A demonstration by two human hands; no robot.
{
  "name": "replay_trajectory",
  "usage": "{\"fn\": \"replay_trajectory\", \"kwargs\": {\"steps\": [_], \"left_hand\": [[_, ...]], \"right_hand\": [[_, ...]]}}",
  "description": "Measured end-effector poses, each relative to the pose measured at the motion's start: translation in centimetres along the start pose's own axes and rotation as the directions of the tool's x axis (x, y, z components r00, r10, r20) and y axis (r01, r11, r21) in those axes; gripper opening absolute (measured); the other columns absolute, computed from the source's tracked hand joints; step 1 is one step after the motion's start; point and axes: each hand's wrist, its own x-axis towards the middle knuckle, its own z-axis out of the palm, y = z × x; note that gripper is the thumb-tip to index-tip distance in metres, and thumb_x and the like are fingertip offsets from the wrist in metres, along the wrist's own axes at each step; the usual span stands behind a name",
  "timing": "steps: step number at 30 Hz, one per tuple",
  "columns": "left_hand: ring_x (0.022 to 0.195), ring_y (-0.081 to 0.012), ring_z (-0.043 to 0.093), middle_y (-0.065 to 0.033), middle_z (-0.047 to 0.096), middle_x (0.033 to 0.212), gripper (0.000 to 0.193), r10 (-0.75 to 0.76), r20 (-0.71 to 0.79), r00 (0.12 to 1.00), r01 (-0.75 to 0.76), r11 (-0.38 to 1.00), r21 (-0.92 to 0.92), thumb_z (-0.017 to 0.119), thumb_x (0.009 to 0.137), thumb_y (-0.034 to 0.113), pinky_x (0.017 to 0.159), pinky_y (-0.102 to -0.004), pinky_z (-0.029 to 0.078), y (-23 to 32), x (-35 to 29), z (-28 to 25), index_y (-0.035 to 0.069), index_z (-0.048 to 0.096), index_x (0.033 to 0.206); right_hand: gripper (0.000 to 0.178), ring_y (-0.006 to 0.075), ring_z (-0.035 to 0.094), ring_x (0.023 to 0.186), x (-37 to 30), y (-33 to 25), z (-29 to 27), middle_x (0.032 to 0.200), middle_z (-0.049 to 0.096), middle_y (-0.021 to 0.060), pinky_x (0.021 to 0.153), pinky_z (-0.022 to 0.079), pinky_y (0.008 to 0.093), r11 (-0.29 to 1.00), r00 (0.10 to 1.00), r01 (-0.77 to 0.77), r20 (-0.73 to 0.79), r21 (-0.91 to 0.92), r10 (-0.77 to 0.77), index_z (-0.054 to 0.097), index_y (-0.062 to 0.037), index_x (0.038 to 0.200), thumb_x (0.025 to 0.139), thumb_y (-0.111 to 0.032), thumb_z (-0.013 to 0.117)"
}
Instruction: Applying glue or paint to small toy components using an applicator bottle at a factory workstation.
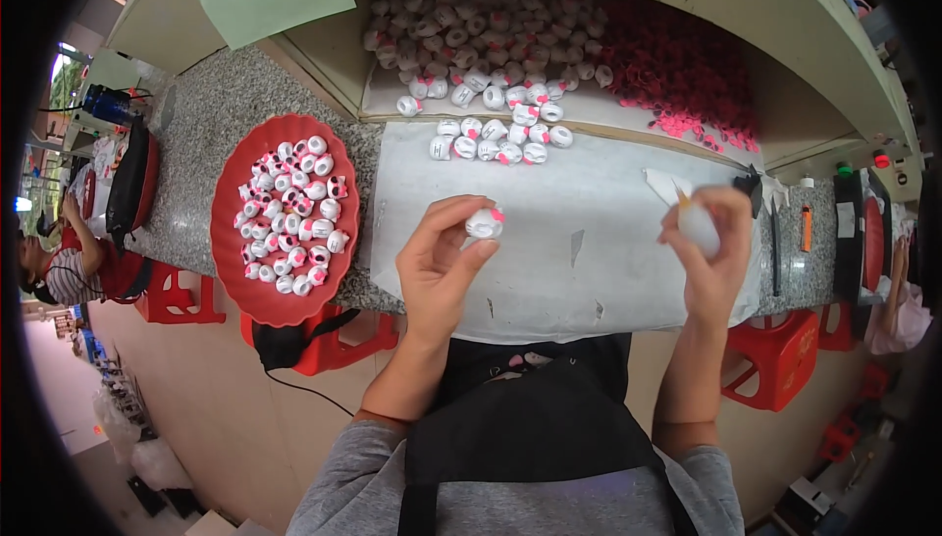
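My left hand pinches a small white figure head with a pink bow between thumb and fingers, above the white paper sheet. To the right, my right hand is wrapped round a small whitish squeeze bottle, its yellowish narrow tip pointing up. The two hands are well apart, and the bottle does not touch the head. Two loose rows of similar white heads lie at the sheet's far edge, some with pink pieces on them.
A red scalloped dish of white-and-pink heads stands at the left. Behind the sheet, a shelf compartment holds piled white heads and many small pink pieces. An orange stick-like item lies at the right. Red stools stand below.
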Motion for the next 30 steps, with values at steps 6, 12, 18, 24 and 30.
{"fn": "replay_trajectory", "kwargs": {"steps": [6,12,18,24,30], "left_hand": [[0.085,-0.0133,0.047,-0.0088,0.049,0.095,0.032,-0.033,0.029,0.999,0.033,0.999,-0.01,0.053,0.066,-0.006,0.073,-0.0226,0.037,0.3,-0.4,-0.2,-0.002,0.048,0.098],[0.09,-0.0144,0.046,-0.0092,0.046,0.099,0.03,0.007,0.086,0.996,-0.004,0.999,-0.036,0.052,0.07,-0.004,0.078,-0.0268,0.037,1.0,-1.0,-1.2,-0.002,0.047,0.1],[0.09,-0.0142,0.046,-0.0086,0.046,0.099,0.032,0.034,0.096,0.995,-0.032,0.999,-0.031,0.052,0.07,-0.005,0.078,-0.0269,0.037,0.7,-0.8,-1.1,-0.001,0.047,0.101],[0.091,-0.0141,0.046,-0.0079,0.046,0.099,0.033,-0.055,0.178,0.983,0.077,0.99,-0.119,0.052,0.07,-0.005,0.081,-0.027,0.036,0.4,-0.6,-0.3,-0.001,0.046,0.103],[0.095,-0.0147,0.044,-0.0072,0.046,0.099,0.033,-0.085,0.277,0.957,0.136,0.976,-0.172,0.053,0.072,-0.001,0.084,-0.0271,0.036,0.7,-1.5,1.5,0.001,0.046,0.104]], "right_hand": [[0.022,0.0208,0.049,0.068,7.4,6.6,-5.3,0.075,0.046,0.008,0.058,0.04,0.025,0.595,0.963,0.264,0.245,-0.759,-0.114,0.046,-0.0017,0.084,0.064,0.006,0.05],[0.028,0.0321,0.049,0.076,8.4,6.5,-3.5,0.086,0.05,0.0137,0.065,0.04,0.0369,0.32,0.918,0.383,0.396,-0.867,-0.025,0.05,-0.0022,0.082,0.056,0.006,0.056],[0.021,0.028,0.05,0.073,7.9,6.0,-2.9,0.081,0.051,0.013,0.062,0.04,0.0317,0.539,0.939,0.329,0.331,-0.775,-0.096,0.048,-0.0014,0.08,0.061,0.005,0.055],[0.014,0.0107,0.045,0.064,2.0,2.5,1.2,0.074,0.048,0.0046,0.052,0.038,0.0224,0.948,0.969,0.037,0.243,-0.316,0.043,0.049,0.0007,0.08,0.067,0.0,0.054],[0.022,0.0092,0.043,0.058,-1.8,1.2,4.0,0.07,0.045,0.0041,0.051,0.037,0.0188,0.949,0.94,-0.294,0.216,0.111,0.265,0.05,0.0032,0.084,0.063,0.003,0.056]]}}
